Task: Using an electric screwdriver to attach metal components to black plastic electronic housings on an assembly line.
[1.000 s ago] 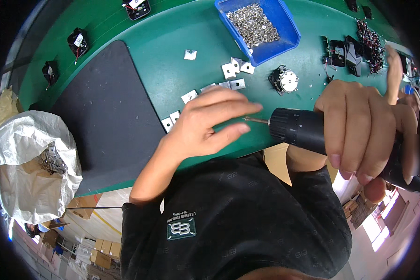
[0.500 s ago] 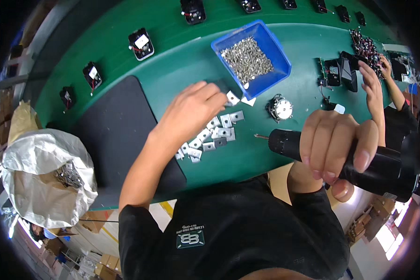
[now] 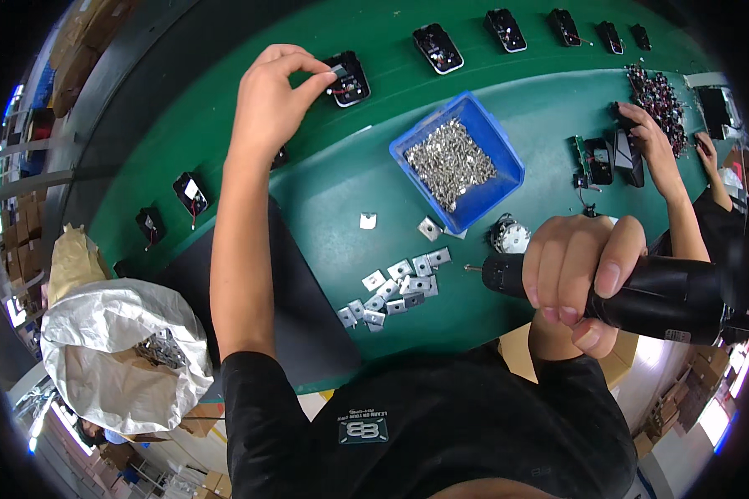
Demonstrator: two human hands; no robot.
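Left hand (image 3: 273, 96) has moved from beside the bin (image 3: 503, 160) to its upper left, pinching a plate (image 3: 339, 71) at a housing (image 3: 357, 88); right hand (image 3: 576, 264), lower right of the bin, grips the drill (image 3: 670, 295).

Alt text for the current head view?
A person's right hand grips a black power screwdriver while the left hand reaches to a black housing across a green table; what its fingertips pinch is unclear. Between the arms are a blue bin of small metal fasteners and loose metal plates with holes.
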